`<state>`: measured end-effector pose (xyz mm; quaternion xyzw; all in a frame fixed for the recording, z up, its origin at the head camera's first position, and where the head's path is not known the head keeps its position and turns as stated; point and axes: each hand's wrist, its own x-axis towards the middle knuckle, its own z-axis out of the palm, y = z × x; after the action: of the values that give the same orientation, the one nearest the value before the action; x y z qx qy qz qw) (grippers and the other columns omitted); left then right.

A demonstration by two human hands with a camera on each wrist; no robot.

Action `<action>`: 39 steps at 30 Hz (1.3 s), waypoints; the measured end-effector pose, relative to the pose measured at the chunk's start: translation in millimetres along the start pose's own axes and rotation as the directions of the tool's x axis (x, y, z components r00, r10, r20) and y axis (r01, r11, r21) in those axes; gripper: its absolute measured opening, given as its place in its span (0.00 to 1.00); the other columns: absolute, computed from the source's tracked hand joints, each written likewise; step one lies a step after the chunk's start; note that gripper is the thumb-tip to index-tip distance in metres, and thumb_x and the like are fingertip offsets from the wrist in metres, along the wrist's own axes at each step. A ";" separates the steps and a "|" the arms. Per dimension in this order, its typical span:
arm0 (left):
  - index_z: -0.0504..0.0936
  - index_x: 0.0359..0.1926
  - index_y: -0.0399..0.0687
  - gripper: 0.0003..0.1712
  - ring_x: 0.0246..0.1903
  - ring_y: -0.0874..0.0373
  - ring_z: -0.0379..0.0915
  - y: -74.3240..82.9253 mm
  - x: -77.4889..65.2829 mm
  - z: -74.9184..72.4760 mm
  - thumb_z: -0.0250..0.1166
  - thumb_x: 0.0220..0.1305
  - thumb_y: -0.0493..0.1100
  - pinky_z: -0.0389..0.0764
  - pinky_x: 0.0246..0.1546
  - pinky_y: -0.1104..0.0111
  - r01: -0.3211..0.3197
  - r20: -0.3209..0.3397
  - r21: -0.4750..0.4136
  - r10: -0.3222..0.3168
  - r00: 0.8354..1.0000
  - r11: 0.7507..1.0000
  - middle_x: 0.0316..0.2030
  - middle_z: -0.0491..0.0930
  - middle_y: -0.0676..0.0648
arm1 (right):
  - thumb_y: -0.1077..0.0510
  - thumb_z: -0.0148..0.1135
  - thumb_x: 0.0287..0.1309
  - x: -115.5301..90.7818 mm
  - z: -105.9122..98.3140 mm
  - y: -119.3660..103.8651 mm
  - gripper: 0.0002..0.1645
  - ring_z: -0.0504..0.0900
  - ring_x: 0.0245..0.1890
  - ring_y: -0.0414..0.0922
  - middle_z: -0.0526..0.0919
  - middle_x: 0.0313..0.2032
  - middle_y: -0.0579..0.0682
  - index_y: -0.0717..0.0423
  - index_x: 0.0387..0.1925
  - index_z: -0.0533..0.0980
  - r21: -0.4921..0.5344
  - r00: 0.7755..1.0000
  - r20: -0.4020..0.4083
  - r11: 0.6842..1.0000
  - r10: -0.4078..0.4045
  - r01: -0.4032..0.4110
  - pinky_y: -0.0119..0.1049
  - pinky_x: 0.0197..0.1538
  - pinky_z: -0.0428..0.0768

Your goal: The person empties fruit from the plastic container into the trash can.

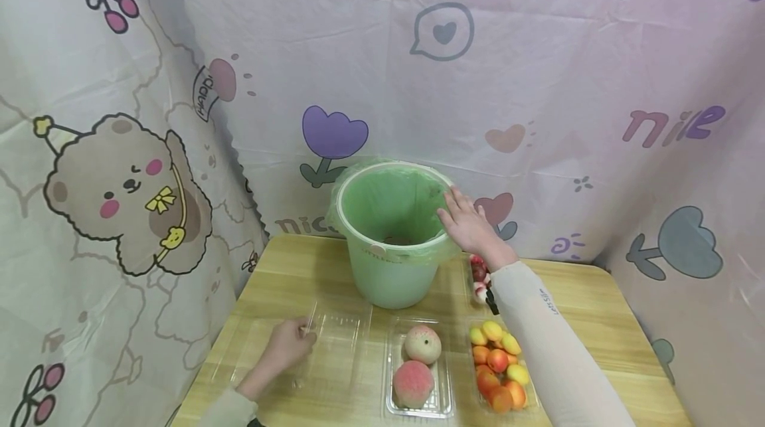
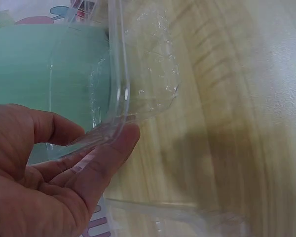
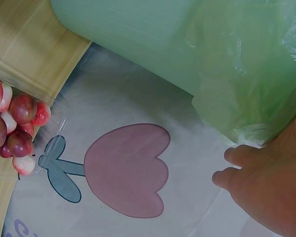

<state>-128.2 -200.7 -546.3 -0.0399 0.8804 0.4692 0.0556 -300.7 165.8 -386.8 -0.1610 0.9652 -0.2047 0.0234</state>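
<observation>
My left hand (image 1: 285,346) pinches the edge of a clear plastic box (image 2: 119,64) between thumb and fingers, to the front left of the bucket. The pale green bucket (image 1: 391,281) stands at the back of the table, its white rim draped with a thin green plastic bag (image 3: 246,74). At the right side of that rim, my right hand (image 1: 469,224) lies with fingers extended against the bag. Something reddish shows at the bucket's bottom, too dim to make out.
A clear tray (image 1: 449,387) holds two peaches (image 1: 413,384). To its right lie small yellow and orange fruits (image 1: 498,360) in a clear box. Red and white round fruits (image 3: 20,123), clustered like grapes, sit right of the bucket. Patterned cloth (image 1: 538,82) hangs behind the table.
</observation>
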 end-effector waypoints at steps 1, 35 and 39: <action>0.80 0.59 0.22 0.23 0.11 0.64 0.59 -1.5 -0.1 1.4 0.61 0.65 0.31 0.61 0.12 0.79 -0.006 -0.004 0.008 0.006 1.000 1.000 0.13 0.74 0.50 | 0.42 0.31 0.84 0.0 0.2 0.1 0.40 0.41 0.83 0.68 0.35 0.86 0.58 0.60 0.84 0.45 -0.001 1.000 0.000 1.000 0.000 0.000 0.71 0.81 0.36; 0.72 0.28 0.41 0.09 0.16 0.62 0.63 -17.8 2.6 13.7 0.59 0.67 0.31 0.63 0.15 0.79 0.048 0.059 0.103 -0.054 0.997 0.993 0.17 0.68 0.52 | 0.41 0.30 0.84 0.2 -0.6 2.6 0.41 0.39 0.84 0.67 0.34 0.86 0.57 0.59 0.85 0.44 0.013 1.000 0.001 1.000 0.004 -0.004 0.69 0.82 0.35; 0.72 0.28 0.37 0.08 0.14 0.64 0.59 -17.7 3.1 14.4 0.58 0.66 0.31 0.60 0.14 0.79 0.055 0.059 0.123 -0.063 0.996 0.991 0.17 0.68 0.50 | 0.40 0.29 0.84 2.0 -0.6 3.6 0.41 0.40 0.84 0.67 0.35 0.86 0.57 0.59 0.85 0.45 0.014 1.000 0.000 1.000 0.002 -0.002 0.69 0.82 0.35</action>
<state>-128.3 -198.7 -569.3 -0.0476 0.9035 0.4142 0.0994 -303.8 168.5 -387.7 -0.1599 0.9639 -0.2115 0.0250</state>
